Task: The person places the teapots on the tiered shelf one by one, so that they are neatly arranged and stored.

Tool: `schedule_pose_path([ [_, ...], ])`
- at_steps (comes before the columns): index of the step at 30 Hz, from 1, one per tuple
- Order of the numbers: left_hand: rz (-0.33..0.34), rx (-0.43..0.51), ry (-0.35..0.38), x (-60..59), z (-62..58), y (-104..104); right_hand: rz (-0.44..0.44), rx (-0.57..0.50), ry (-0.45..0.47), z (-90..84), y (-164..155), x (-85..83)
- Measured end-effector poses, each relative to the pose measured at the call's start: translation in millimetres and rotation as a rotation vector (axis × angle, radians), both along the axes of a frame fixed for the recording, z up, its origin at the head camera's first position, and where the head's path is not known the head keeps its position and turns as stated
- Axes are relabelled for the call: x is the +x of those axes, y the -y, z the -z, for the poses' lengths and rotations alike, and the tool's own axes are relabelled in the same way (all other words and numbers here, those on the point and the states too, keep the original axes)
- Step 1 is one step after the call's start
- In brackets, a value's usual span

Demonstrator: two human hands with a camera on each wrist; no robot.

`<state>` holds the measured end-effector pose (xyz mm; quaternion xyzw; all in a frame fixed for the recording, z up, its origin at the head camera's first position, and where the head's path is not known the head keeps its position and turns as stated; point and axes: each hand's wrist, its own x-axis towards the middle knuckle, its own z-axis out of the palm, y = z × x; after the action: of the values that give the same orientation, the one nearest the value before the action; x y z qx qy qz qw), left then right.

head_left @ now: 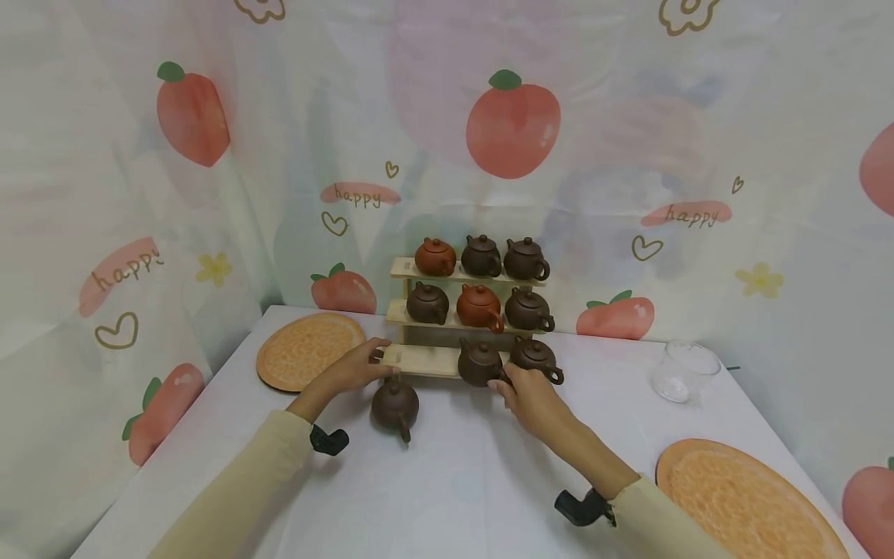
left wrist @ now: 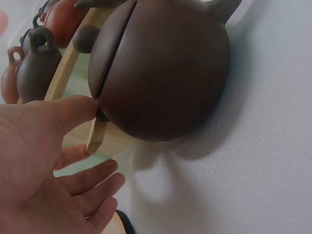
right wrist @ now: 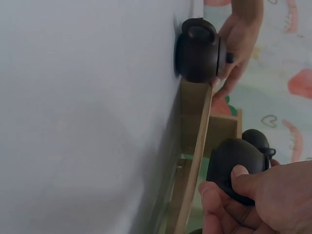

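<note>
My right hand [head_left: 536, 400] pinches the handle of a dark brown teapot [head_left: 479, 362] on the bottom tier of a wooden display rack [head_left: 422, 359]. In the right wrist view the thumb [right wrist: 245, 181] lies against that pot, and its handle is hidden by the fingers. At the rack's left end, my left hand [head_left: 355, 367] holds the tip of the bottom board between thumb and index finger, the other fingers spread. Just in front of it, another dark brown teapot [head_left: 395, 407] stands on the table, its spout toward the rack and handle toward me.
Beside the gripped pot sits a dark teapot [head_left: 535, 354]. Several dark and reddish teapots fill the upper tiers, such as a red one [head_left: 479, 305]. Round patterned mats lie left [head_left: 307, 353] and front right [head_left: 747, 497]. Clear glassware [head_left: 686, 371] stands back right.
</note>
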<state>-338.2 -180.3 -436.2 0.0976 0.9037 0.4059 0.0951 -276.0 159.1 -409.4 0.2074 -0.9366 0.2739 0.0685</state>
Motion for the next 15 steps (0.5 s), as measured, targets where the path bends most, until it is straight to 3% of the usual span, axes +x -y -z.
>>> schedule_pose_path([
  [6,0.001,-0.007,-0.004,-0.5,0.7,-0.4,0.040,0.010,0.021,0.8,4.5,-8.8],
  [15,0.005,-0.006,-0.004,-1.0,0.4,-0.2,0.045,0.039,-0.033,1.6,6.6,-18.8],
])
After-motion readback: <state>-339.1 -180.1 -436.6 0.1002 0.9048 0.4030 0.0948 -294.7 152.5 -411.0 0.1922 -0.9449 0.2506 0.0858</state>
